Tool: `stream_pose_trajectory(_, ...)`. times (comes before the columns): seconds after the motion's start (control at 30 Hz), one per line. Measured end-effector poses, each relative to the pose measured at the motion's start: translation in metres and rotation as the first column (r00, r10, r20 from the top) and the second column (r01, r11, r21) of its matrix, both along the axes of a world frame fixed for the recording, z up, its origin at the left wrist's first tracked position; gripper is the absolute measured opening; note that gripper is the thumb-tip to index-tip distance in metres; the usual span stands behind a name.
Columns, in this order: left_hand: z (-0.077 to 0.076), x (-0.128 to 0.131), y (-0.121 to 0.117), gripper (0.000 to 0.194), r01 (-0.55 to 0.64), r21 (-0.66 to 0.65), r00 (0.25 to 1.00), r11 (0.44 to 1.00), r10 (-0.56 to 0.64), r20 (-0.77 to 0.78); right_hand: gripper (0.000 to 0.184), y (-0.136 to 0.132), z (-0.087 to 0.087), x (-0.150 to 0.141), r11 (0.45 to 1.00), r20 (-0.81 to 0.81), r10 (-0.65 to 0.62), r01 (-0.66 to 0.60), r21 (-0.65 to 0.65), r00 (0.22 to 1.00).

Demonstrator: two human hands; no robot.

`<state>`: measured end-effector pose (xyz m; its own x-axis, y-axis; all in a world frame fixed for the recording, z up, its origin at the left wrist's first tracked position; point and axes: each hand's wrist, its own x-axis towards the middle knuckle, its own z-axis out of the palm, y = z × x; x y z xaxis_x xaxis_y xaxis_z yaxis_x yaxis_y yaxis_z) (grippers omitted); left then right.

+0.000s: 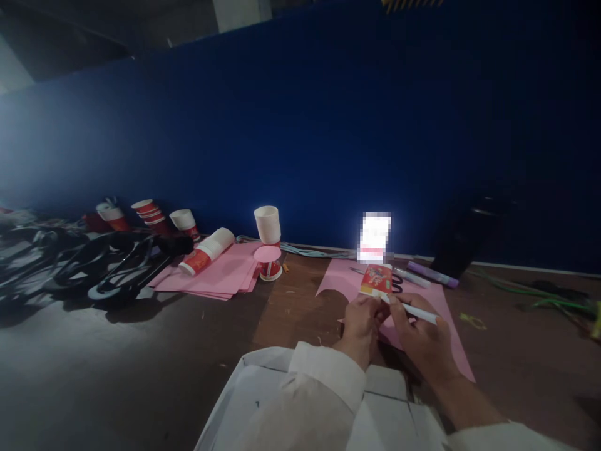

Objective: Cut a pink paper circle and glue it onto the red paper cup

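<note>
- A red paper cup (pixel 377 280) is held by the left hand (pixel 359 322), whose fingers are curled in and pinched on its near edge.
- A white pen (pixel 419 312) is pinched between the thumb and fingers of the right hand (pixel 425 338), close to that edge; whether pen and cup touch cannot be told.
- Under both hands, a cut pink sheet (pixel 339 275) is spread on the brown worktop (pixel 291 300).
- Black scissor handles (pixel 397 282) are partly hidden behind the cup, and a clear pen (pixel 414 278) and a purple marker (pixel 432 274) are seen to the right.
- Behind the cup, a bright screen (pixel 374 235) is seen near the blue wall (pixel 305 125).
- Well to the left, a stack of pink paper (pixel 235 269) is topped by white-and-red cups (pixel 209 250) lying sideways.
</note>
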<state>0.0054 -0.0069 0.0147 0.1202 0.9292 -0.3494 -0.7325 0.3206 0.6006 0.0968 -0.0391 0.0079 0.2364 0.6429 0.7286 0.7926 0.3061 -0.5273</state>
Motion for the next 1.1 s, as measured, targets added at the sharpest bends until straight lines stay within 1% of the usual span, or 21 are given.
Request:
stream_pose_trajectory(0.1,-0.0014,-0.0017,-0.0009,0.013,0.065,0.096,0.996,0.993,-0.07,0.049,0.029,-0.0001,0.0025,-0.0015,1.0,-0.01,-0.024,0.024,0.004,1.0)
stream_pose_trajectory(0.2,-0.003,-0.0028,-0.0017,0.012,0.059,0.11,0.996,0.992,-0.066,0.063,0.031,0.0003,0.003,-0.0017,0.999,-0.007,-0.037,0.037,-0.019,0.999)
stream_pose_trajectory(0.37,-0.0041,-0.0023,-0.0009,0.012,0.072,0.095,0.996,0.993,-0.077,0.05,0.03,0.0006,-0.0001,0.0,0.998,-0.016,-0.06,0.059,-0.036,0.998)
stream_pose_trajectory(0.43,-0.0044,-0.0022,0.0005,0.014,0.075,0.055,0.995,0.996,-0.078,0.06,0.029,0.0002,-0.0006,0.0007,0.997,-0.016,-0.071,0.071,-0.03,0.997)
stream_pose_trajectory(0.53,-0.005,-0.0026,0.003,0.008,0.081,-0.035,0.99,0.996,-0.076,0.12,0.029,-0.0012,0.0009,0.0004,0.993,0.0,-0.114,0.114,0.024,0.993)
stream_pose_trajectory(0.6,-0.0053,-0.0029,0.004,0.006,0.074,-0.062,0.986,0.995,-0.064,0.152,0.028,-0.0022,0.0027,-0.0007,0.993,0.006,-0.117,0.116,0.031,0.993)
stream_pose_trajectory(0.77,-0.0044,-0.0037,0.0028,0.007,0.09,-0.037,0.985,0.995,-0.083,0.153,0.029,-0.0029,0.0056,-0.0041,0.997,-0.037,-0.076,0.076,0.0,0.996)
stream_pose_trajectory(0.9,-0.0047,-0.0044,0.0016,0.012,0.102,-0.018,0.987,0.995,-0.098,0.13,0.029,-0.0025,0.0048,-0.0042,0.996,-0.045,-0.084,0.084,0.003,0.995)
stream_pose_trajectory(1.1,-0.0057,-0.0036,0.0022,0.011,0.108,-0.002,0.984,0.994,-0.106,0.14,0.033,-0.0028,0.0025,-0.0018,0.995,-0.024,-0.094,0.094,-0.014,0.995)
